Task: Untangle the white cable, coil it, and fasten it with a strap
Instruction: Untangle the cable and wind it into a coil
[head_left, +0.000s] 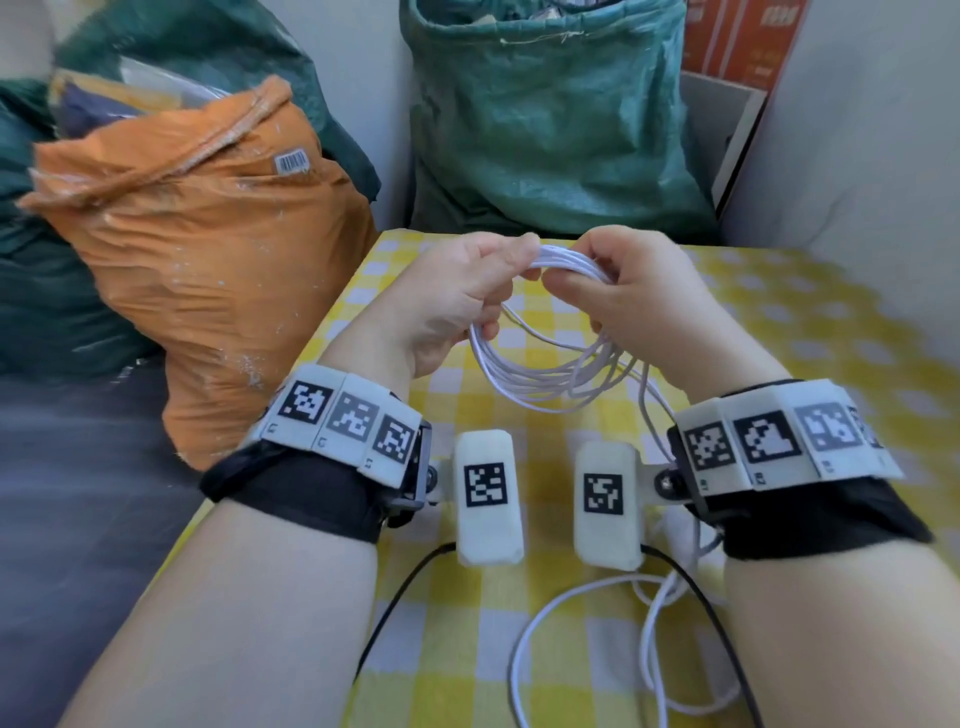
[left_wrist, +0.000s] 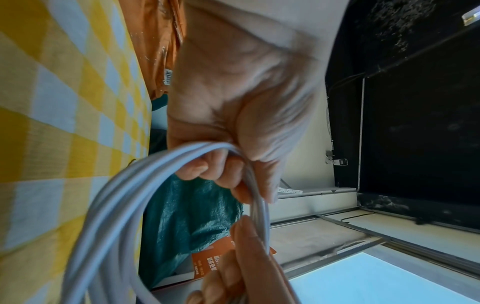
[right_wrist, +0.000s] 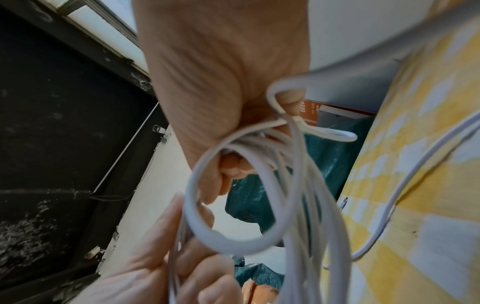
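The white cable (head_left: 540, 382) hangs as a coil of several loops above the yellow checked table (head_left: 779, 332). My left hand (head_left: 467, 291) grips the top of the coil, fingers curled round the bundle (left_wrist: 249, 185). My right hand (head_left: 618, 286) pinches the same bundle just to the right, fingers closed on the strands (right_wrist: 259, 142). A loose length of the cable (head_left: 582, 613) trails down past my right wrist and lies in loops on the table near the front edge. No strap shows in any view.
An orange sack (head_left: 208, 234) stands left of the table and a green sack (head_left: 545, 119) behind it. An orange carton (head_left: 737, 36) is at the back right. Thin black wires (head_left: 395, 597) run from the wrist cameras across the table.
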